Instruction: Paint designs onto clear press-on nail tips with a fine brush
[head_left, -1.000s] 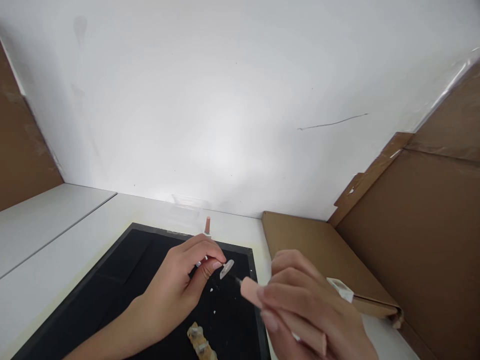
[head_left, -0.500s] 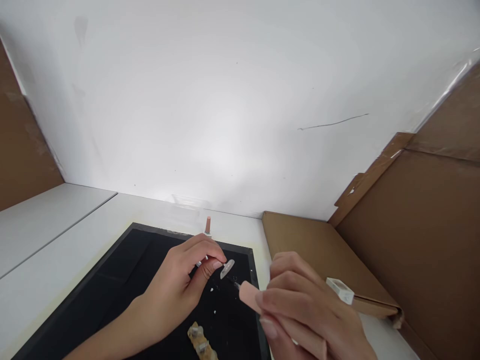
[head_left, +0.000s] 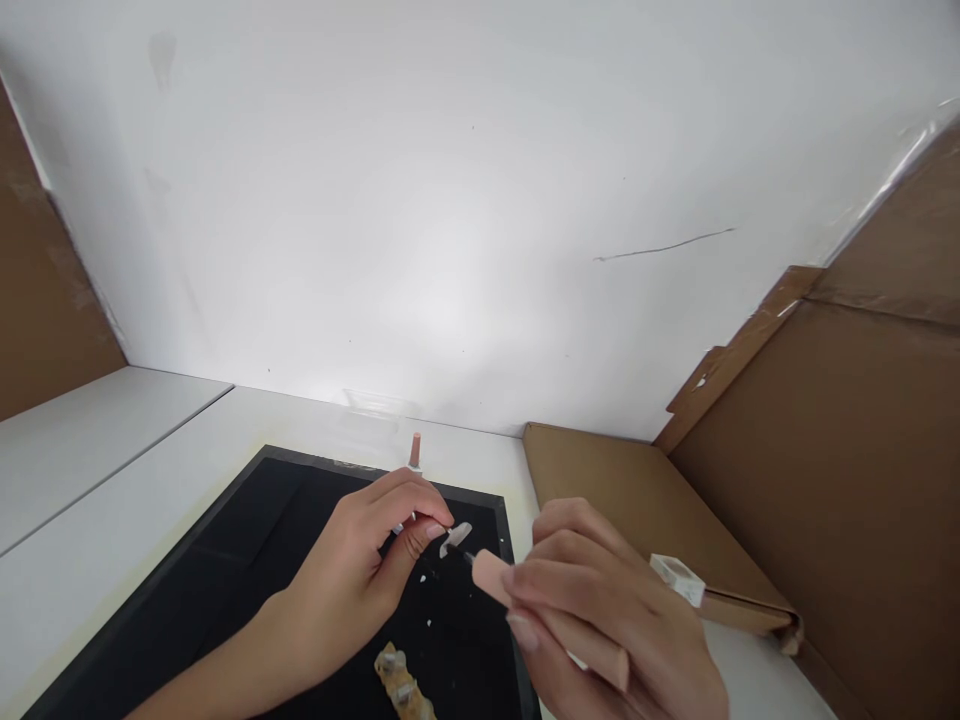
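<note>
Over the black mat, my left hand pinches the near end of a pale, glossy press-on nail between thumb and forefinger. Any small holder behind those fingertips is hidden. My right hand is closed around the peach-pink handle of a nail polish brush. The dark brush tip meets the lower edge of the nail, or lies just in front of it; I cannot tell which. Beyond my left hand stands a small bottle with a pink cap, its lower part mostly hidden.
The black mat carries several small white bits and a brown, uneven strip with clear pieces on it. A flat cardboard box lies to the right, with a small clear-white block at its edge. A white wall rises behind.
My right hand has moved slightly left and up, bringing the brush tip to the nail. The nail appears tilted a little differently; my left hand has stayed in place.
</note>
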